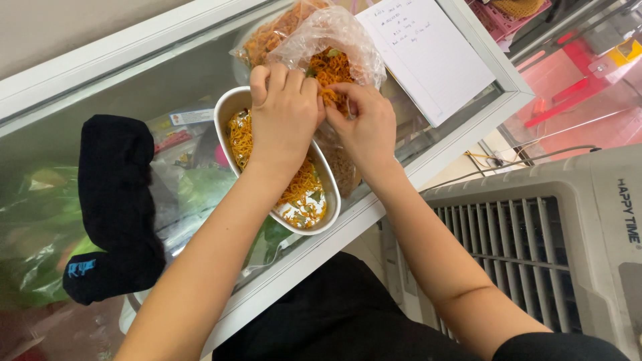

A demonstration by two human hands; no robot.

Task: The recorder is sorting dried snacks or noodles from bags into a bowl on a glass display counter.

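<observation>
A clear plastic bag [334,30] of orange noodles with green bits lies on the glass lid of a chest freezer [167,80]. My left hand [284,110] and my right hand [368,124] both pinch the bag's lower edge, fingers closed on the plastic. Under my left hand stands a white oval dish [331,200] holding more orange noodles. My left forearm crosses over the dish and hides its middle.
A black sock-like cloth [114,200] lies on the glass at left. A white sheet of paper [428,53] rests at the freezer's right corner. A white air cooler with grille [535,247] stands at lower right. Red stools [575,80] are beyond.
</observation>
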